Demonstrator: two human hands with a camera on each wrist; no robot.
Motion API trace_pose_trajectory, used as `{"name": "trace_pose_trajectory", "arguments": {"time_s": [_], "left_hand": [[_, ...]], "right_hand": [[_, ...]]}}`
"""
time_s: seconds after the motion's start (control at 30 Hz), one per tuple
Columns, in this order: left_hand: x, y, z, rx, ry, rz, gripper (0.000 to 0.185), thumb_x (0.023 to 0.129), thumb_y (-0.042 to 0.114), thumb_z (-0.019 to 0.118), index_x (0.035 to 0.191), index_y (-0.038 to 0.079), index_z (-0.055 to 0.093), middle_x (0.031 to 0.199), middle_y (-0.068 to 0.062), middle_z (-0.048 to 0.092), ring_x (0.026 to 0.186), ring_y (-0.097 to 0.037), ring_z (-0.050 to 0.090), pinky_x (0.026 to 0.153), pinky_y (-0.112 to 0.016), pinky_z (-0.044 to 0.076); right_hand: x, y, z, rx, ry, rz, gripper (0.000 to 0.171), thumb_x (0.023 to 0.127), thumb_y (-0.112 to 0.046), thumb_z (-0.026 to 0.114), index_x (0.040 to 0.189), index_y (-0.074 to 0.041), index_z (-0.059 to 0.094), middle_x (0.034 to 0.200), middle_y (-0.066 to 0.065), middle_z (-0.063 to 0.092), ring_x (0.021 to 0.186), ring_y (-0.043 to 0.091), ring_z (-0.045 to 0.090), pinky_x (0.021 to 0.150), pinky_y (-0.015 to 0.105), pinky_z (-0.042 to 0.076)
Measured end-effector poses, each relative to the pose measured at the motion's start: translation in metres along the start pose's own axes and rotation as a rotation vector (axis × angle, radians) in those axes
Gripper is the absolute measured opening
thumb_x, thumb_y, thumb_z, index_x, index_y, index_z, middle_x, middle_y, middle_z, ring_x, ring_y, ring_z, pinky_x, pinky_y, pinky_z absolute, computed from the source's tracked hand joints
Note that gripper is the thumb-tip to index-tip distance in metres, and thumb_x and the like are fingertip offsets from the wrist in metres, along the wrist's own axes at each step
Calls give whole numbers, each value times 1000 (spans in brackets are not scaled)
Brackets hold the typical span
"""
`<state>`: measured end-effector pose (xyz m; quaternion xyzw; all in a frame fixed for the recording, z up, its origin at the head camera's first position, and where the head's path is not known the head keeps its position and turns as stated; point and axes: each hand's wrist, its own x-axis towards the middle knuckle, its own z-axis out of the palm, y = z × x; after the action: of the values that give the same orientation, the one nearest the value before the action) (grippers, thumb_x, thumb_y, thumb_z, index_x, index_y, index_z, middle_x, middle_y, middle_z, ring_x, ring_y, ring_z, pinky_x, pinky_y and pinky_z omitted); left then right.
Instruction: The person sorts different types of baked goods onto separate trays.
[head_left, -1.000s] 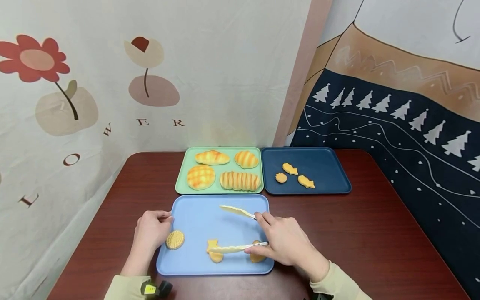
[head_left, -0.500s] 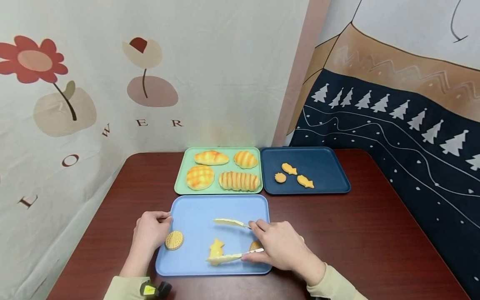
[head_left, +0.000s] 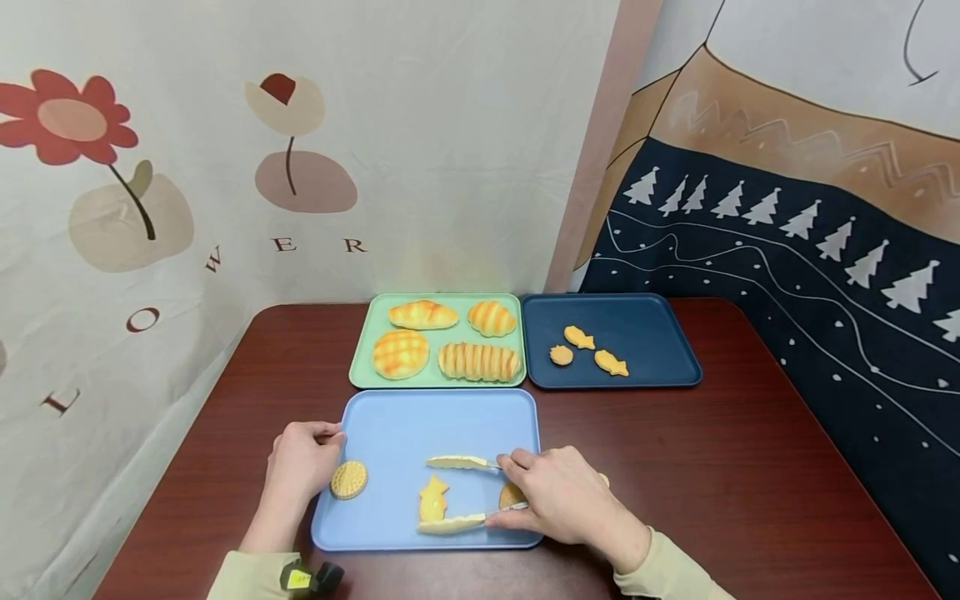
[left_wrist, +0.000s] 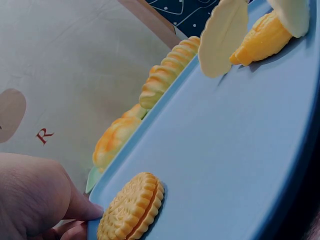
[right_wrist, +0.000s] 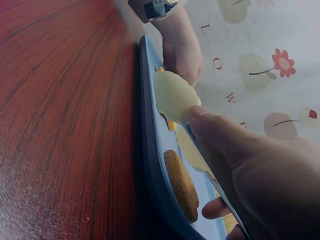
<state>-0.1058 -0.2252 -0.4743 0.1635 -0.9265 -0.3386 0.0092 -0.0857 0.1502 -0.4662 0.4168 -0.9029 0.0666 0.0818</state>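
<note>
Fish-shaped cookie (head_left: 433,498), golden and flat, lies on the light blue tray (head_left: 397,429), near edge, centre. Tongs (head_left: 459,493) straddle it: two pale cream scalloped leaf-shaped blades on thin metal arms, one blade just far of the fish, one just near it, still spread. Can't tell if either blade touches it.

Right hand (head_left: 555,496) grips the tongs at the handle end, fingers curled round the arms, thumb (right_wrist: 210,125) pressed on one arm. A round brown cookie (head_left: 512,493) sits just beside the right hand, partly hidden under it; the right wrist view shows it as a thick disc with a grainy rim, lying flat on the tray.

Left hand (head_left: 302,458) pinches the left rim of the light blue tray, fingers curled over the edge. Just right of it: a round sandwich biscuit (head_left: 349,480), ridged scalloped edge, two layers with a filling seam, lying flat on the tray.

Tray is smooth matte plastic, rounded corners, low raised rim.

Far of it, touching side by side: mint green tray (head_left: 363,354) with four glossy bread pieces, namely a crosshatched round bun (head_left: 401,353), a ribbed long loaf (head_left: 480,362), and two striped rolls; and a dark blue tray (head_left: 652,333) with three small golden cookies (head_left: 585,350), two of them fish-shaped and one round.

Tabletop (head_left: 750,467) is dark red-brown wood grain. Printed fabric backdrops hang behind.
</note>
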Motion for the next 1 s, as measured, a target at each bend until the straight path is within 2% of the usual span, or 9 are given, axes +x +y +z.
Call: {"name": "trace_pose_trajectory", "arguments": {"time_s": [0.3,0.73,1.0], "left_hand": [[0,0,0,-1,6,-7,31,100,17,69,123,-3,76,123,-30,70,97,-37,67,62,-38,51],[-1,0,0,-3,-3,3,32,100,16,69,123,-5,75,122,-30,71,95,-36,67,61,-38,51],[1,-1,0,-4,-3,-2,32,100,17,69,123,-4,75,123,-30,70,94,-35,66,60,-37,50]], "right_hand": [[0,2,2,28,52,-26,67,94,-74,61,121,-16,80,77,-15,53,48,1,27,43,23,22],[0,3,1,17,61,-33,67,95,-74,59,121,-16,80,78,-15,54,48,1,26,44,23,21],[2,6,-5,19,87,-21,68,92,-73,65,121,-14,80,81,-13,60,48,2,29,44,23,26]]}}
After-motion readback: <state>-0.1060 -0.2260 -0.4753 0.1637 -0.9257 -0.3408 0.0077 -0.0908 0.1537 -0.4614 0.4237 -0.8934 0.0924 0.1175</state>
